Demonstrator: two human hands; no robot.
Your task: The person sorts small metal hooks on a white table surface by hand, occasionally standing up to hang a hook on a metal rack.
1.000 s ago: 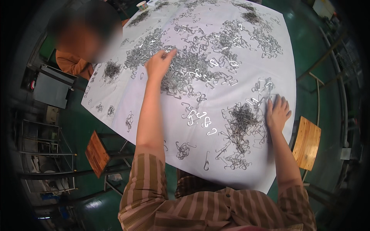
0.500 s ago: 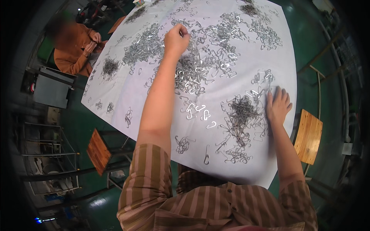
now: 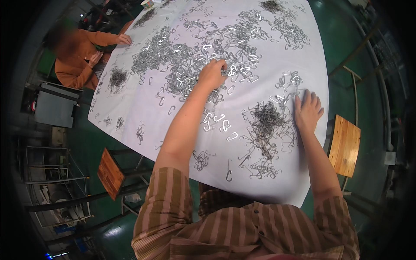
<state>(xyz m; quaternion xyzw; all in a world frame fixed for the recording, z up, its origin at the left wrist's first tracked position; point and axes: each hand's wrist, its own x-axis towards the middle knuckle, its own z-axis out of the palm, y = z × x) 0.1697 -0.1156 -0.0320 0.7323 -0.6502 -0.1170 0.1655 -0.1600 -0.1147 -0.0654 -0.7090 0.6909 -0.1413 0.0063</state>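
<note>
My left hand [image 3: 212,75] reaches into the middle of a wide spread of silver metal hooks [image 3: 180,71]. Its fingers are curled and closed down among them; what they grip is hidden. Beside the right edge, my right hand [image 3: 308,113] lies open on the white sheet, fingers apart. Left of it sits a dark tangled heap of thin bent wire pieces [image 3: 268,121], with loose ones trailing toward me. A few shiny hooks [image 3: 224,125] lie apart between the spread and that heap. Near the front edge are a small wire cluster [image 3: 200,160] and a single hook [image 3: 229,173].
Across the left corner sits a person in an orange top [image 3: 73,65], one hand at the table edge. Other dark wire heaps [image 3: 118,78] lie on the white-covered table [image 3: 173,138]. A cup [image 3: 147,4] stands far left. Wooden stools [image 3: 345,145] flank the table.
My left hand has come nearer and slightly right, down into the hooks. My right hand stays on the sheet. The other person's one hand has stretched out to the table. The view has shifted slightly.
</note>
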